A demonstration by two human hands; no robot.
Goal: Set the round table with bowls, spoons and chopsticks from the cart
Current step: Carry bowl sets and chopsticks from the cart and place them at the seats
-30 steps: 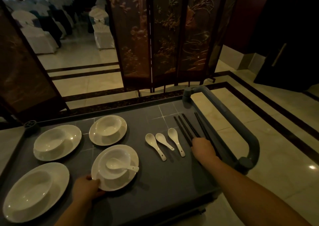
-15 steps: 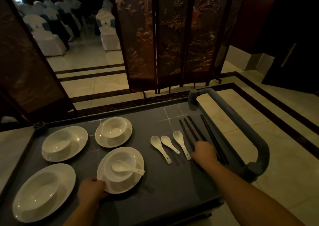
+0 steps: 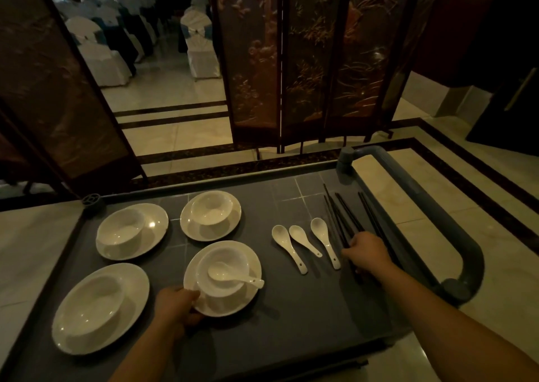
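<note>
**Cart** [image 3: 291,320]: grey top that carries all the tableware. The round table is nowhere in my view.

**Left hand** [image 3: 178,308]: curled round the near-left rim of the nearest plate [image 3: 254,265]. On that plate stands a bowl [image 3: 204,282], and a white spoon [image 3: 230,275] lies in the bowl with its handle over the right lip.

**Right hand** [image 3: 367,253]: fingers closed over the near ends of the black chopsticks [image 3: 341,215], just right of the three loose spoons [image 3: 304,240], which lie side by side.

**Remaining stock:** a far-left bowl [image 3: 122,230], a far-middle bowl [image 3: 211,208] and a near-left bowl [image 3: 96,308], each on its own plate. A further pair of chopsticks [image 3: 373,218] lies beside the cart handle [image 3: 455,227].

**Handling note (my judgement):** the step in hand is gathering one place setting.
- I would raise the plate level, because the bowl seems only to stand loose on it and the spoon could slide out.
- I would square the chopsticks into an even pair before lifting.
- I would draw them away from the nearest loose spoon, which lies just beside the knuckles.

**Not established:**
- I cannot tell how many sticks the right hand holds. The fingers cover them, and the dark sticks merge with the dark cart in this dim light.
- The left fingers under the plate rim are hidden.
- The cart's near edge is cut off.
</note>
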